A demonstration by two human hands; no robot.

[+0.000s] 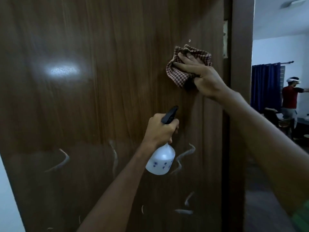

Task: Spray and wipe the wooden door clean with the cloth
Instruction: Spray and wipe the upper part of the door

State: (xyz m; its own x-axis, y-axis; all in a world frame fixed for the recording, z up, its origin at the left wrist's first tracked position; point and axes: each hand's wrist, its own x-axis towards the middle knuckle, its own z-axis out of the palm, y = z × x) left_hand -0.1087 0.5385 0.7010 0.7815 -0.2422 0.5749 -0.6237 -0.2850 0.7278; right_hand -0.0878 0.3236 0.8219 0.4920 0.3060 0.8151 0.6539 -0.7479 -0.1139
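Nearest the camera, the left hand [160, 128] is curled round the neck of the spray bottle [161, 160], one finger at the trigger; its black nozzle [170, 114] points up and away toward the wooden door [103, 97], close to the surface though I cannot tell whether it touches. The bottle's white body hangs below the fist, tilted, its long axis running from low near the camera up to the nozzle.

Farther up the door from the bottle, and nearer the hinge edge, the right hand [199, 72] presses the checked cloth [182, 67] flat against the wood, fingers spread over the bunched fabric and the thumb tucked under its lower fold, so it holds the cloth as it presses. The cloth lies above and slightly to the hinge side of the nozzle, with bare door between them.

The door stands upright, filling the view, grain running vertically. Pale curved streaks [184, 156] mark it below the bottle, well under the cloth, so the wiping hand likely has to travel downward past the bottle to reach them. A small droplet [189, 40] sits just above the cloth.

Beyond the door's hinge edge, a lit room shows a blue curtain [265, 86] and another person [291, 97].
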